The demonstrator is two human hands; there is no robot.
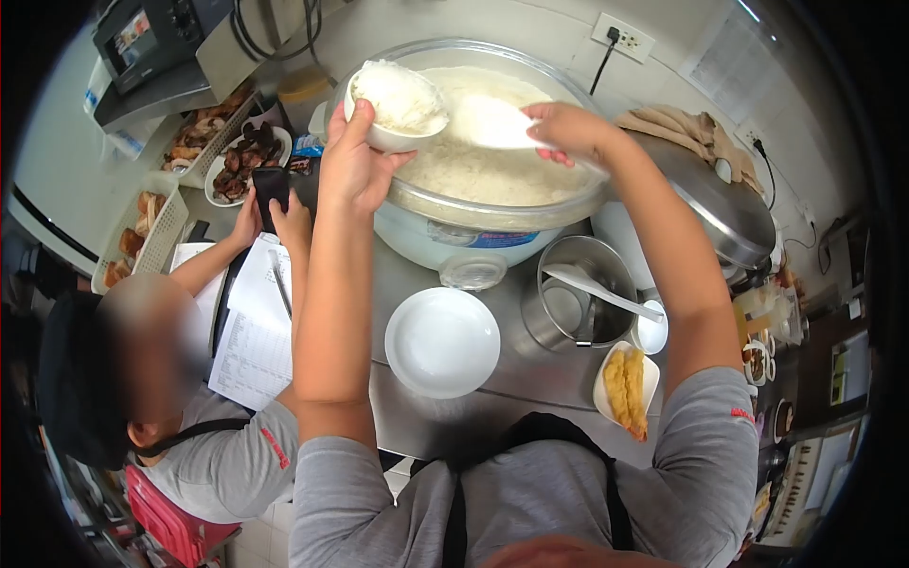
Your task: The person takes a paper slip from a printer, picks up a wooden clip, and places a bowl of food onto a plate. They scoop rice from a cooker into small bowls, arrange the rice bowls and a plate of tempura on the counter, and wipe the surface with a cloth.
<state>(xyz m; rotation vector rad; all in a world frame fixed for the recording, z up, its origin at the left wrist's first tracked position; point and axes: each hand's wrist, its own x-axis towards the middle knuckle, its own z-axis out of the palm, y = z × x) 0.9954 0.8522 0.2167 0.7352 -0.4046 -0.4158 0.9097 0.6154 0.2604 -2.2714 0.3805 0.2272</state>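
My left hand is wrapped around a small white bowl heaped with white rice, tilted over the left side of a large rice cooker. Inside the cooker lies a wide bed of cooked rice. Above that rice, my right hand grips a white rice paddle by its handle. The paddle's blade points left toward the bowl and is slightly blurred. Below the cooker, a white plate rests on the metal counter.
A metal pot with a pale utensil across it stands right of the plate, beside a dish of fried food. At left, a co-worker holds a phone over papers. Baskets of food and a big lid flank the cooker.
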